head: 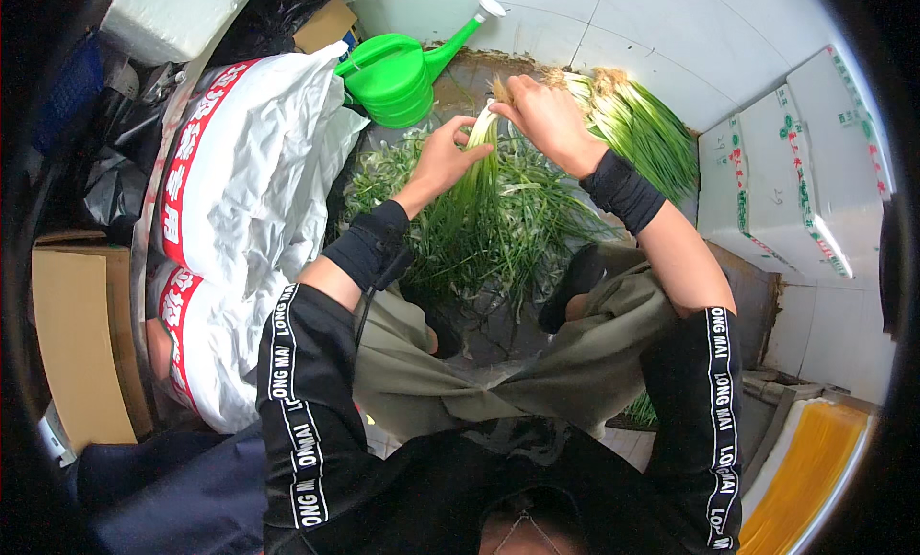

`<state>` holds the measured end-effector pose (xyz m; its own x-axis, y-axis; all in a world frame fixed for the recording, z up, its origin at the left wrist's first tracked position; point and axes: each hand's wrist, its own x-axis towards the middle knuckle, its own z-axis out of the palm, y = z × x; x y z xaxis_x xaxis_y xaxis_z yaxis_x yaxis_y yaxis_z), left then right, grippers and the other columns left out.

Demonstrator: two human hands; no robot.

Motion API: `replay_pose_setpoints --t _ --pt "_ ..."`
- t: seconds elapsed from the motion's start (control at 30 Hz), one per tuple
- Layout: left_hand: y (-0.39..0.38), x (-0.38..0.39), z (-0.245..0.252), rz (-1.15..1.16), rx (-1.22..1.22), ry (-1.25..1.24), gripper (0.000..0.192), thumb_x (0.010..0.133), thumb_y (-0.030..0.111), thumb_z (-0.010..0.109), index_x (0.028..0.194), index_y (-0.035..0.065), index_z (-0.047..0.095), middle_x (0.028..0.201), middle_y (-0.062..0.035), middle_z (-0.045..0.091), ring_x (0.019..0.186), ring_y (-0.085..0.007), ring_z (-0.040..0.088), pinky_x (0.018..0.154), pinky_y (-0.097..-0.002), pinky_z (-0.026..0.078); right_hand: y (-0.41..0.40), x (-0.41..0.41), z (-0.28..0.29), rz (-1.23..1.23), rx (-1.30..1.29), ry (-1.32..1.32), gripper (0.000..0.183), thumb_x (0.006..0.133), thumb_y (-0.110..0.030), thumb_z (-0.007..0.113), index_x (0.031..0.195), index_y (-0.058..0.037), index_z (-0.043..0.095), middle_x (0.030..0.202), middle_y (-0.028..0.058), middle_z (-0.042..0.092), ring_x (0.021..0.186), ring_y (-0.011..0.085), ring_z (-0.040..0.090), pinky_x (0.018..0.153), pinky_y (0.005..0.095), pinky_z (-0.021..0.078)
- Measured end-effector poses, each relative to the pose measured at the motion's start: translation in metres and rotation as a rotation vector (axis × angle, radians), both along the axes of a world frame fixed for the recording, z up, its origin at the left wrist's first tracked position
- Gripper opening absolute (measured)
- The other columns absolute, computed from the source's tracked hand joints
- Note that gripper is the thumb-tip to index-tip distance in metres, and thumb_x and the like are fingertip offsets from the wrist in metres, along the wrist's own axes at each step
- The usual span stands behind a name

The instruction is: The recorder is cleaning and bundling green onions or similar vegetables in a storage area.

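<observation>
A small bunch of green onions (484,139) is held root end up, its long green leaves hanging down. My left hand (449,156) grips the pale stalks between thumb and fingers. Just above it, my right hand (545,116) closes on the bunch near the brown roots; its fingers partly hide the root end. Below both hands lies a loose heap of green leaves and pale trimmings (532,210) on the floor. Bundled green onions (640,134) with roots attached lie against the wall, beyond my right wrist.
A green watering can (392,84) stands at the wall. White sacks with red printing (266,159) crowd the left, beside a cardboard box (83,346). White foam boxes (780,167) are stacked at right; a yellow-orange panel (805,476) is at lower right. My shoes (571,285) border the heap.
</observation>
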<state>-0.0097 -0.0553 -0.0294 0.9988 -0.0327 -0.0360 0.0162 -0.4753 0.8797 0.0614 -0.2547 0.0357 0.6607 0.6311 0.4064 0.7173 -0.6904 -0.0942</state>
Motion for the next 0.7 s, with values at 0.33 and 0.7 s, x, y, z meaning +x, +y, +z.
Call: replay_pose_setpoints --t 0.33,0.7 --pt "0.002 -0.003 0.001 0.034 0.065 -0.087 0.046 0.089 0.028 0.078 0.126 0.0062 0.064 0.08 -0.0088 0.069 0.071 -0.0216 0.066 0.066 -0.0377 0.049 -0.002 0.001 -0.007 -0.048 0.065 0.329 0.042 0.096 -0.044 0.065 0.087 -0.0033 0.064 0.074 0.0158 0.066 0.064 0.0349 0.066 0.057 0.0475 0.0493" --pt "0.002 0.006 0.017 0.031 0.02 -0.196 0.032 0.093 0.032 0.073 0.104 0.0024 0.074 0.073 -0.0059 0.069 0.063 -0.0105 0.055 0.06 -0.0323 0.044 -0.003 0.022 0.007 0.236 -0.002 -0.238 0.013 0.085 -0.008 0.063 0.098 -0.0075 0.061 0.082 0.007 0.063 0.08 0.0268 0.067 0.071 0.0398 0.0521"
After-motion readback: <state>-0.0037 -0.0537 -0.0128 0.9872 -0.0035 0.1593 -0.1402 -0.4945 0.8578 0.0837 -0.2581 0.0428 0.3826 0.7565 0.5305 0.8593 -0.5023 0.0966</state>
